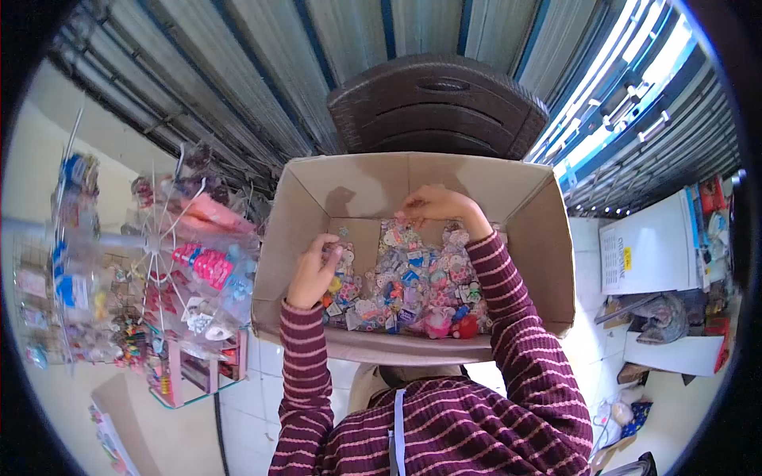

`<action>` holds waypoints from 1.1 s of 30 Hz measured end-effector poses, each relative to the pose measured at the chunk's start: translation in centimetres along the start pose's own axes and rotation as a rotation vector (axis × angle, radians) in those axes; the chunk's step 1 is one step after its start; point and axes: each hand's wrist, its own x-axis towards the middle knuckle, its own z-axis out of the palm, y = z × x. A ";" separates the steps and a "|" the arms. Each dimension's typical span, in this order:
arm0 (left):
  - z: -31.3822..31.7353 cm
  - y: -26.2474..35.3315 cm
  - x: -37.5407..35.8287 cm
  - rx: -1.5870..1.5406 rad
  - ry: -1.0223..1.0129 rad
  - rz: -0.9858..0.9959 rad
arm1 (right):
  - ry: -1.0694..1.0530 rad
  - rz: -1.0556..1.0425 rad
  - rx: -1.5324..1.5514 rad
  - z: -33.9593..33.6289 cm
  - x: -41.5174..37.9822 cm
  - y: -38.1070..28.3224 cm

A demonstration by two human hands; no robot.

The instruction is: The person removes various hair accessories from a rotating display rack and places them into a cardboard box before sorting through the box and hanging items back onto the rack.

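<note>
A large cardboard box (540, 262) stands open before me, its bottom covered with many small colorful packets (413, 289) in clear plastic. My left hand (312, 274) is inside by the left wall, just over the packets. Its thumb and fingers are bent but apart, and I see nothing held between them. Toward the far wall, my right hand (444, 208) has its fingertips drawn together at a small pinkish item, too small to name. Beneath those fingertips lies a pale patterned packet (399, 235). Near the front wall are a pink item (437, 322) and a red item (465, 326).
Behind the box stands a dark brown plastic chair (436, 103), against a corrugated metal shutter (357, 32). At left, a wire rack (155, 250) holds bagged goods above a glass-edged shelf (198, 389). A white carton (647, 246) and other goods are at right.
</note>
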 end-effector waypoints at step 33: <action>15.7 -13.8 0.5 0.905 -0.554 -0.047 | 0.535 -0.053 -0.166 6.8 5.9 16.1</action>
